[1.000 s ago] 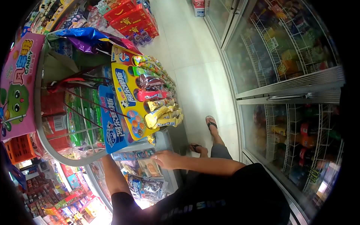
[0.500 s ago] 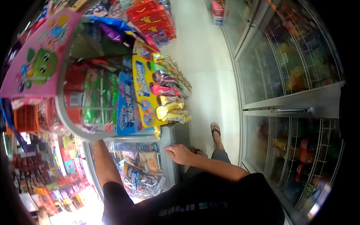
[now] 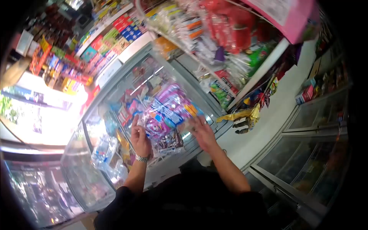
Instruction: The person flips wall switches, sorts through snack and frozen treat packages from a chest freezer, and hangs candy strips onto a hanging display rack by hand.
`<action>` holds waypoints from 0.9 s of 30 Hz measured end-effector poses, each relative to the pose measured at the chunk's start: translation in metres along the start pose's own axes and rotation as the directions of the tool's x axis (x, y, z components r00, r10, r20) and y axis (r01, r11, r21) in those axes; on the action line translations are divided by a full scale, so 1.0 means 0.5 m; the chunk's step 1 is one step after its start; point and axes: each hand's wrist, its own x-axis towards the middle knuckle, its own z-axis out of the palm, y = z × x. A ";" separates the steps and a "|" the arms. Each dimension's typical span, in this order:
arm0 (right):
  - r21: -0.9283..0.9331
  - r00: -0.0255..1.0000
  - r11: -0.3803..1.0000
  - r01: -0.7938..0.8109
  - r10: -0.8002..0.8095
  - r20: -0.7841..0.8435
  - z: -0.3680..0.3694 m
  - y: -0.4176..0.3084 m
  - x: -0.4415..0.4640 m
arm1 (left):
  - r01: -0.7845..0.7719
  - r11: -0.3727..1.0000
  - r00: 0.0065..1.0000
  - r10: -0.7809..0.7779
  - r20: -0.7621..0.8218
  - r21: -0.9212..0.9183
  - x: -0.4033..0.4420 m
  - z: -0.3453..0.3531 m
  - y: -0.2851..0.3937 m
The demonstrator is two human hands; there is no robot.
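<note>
Purple-and-blue packet (image 3: 168, 109) lies between the person's left hand (image 3: 141, 142), loosely open with one finger extended above a metal watch (image 3: 141, 158), and the right hand (image 3: 203, 132), whose fingers are at its edge (too blurred to tell whether they grip). Beneath it is a glass-topped case (image 3: 210, 102), with clear plastic bags (image 3: 105, 153) to the left and bagged sweets (image 3: 230, 28) in a rack beyond.

Glossy crinkled plastic candy bag (image 3: 168, 109); shiny metal watch (image 3: 141, 158).
</note>
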 end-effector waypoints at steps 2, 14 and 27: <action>0.180 0.998 0.982 -0.054 0.051 0.023 0.033 -0.022 0.009 | 0.186 0.977 0.981 -0.179 0.069 -0.102 -0.049 -0.031 0.002; -0.330 0.855 0.929 -0.168 0.304 0.421 0.237 0.010 -0.106 | 0.010 0.790 0.949 -0.199 0.242 0.613 -0.158 -0.113 0.182; -0.842 0.840 0.463 0.278 0.308 0.447 0.303 0.076 -0.091 | 0.153 0.944 0.926 -0.241 0.291 0.294 -0.150 -0.227 0.148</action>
